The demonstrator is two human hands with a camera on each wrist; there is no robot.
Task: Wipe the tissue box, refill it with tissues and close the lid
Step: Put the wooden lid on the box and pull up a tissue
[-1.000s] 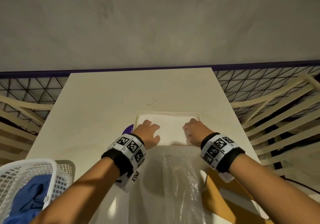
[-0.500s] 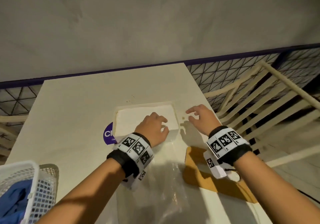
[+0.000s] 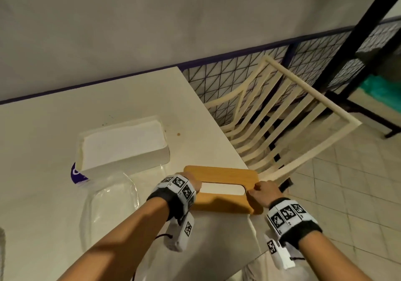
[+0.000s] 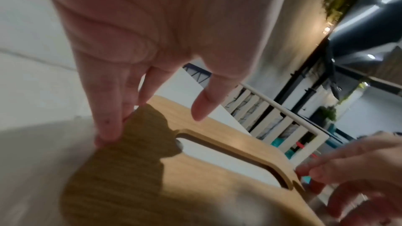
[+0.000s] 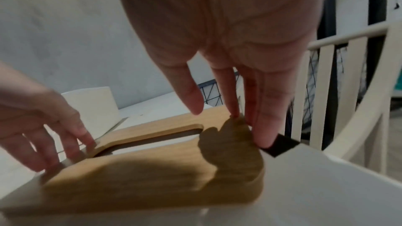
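Now the wooden lid (image 3: pixel 221 173) lies flat on the desk (image 3: pixel 43 139) at lower centre of the head view, the filled box (image 3: pixel 123 145) up-left. Left hand (image 3: pixel 191 183) and right hand (image 3: pixel 263 191) touch its short ends, fingers straight. It looks stiff and light, probably smooth; end edges seem the best grip.

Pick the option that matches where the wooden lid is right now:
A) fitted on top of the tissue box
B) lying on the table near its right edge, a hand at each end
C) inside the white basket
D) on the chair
B: the wooden lid lies on the table, left hand and right hand at its ends, while the tissue box stands apart, uncovered.
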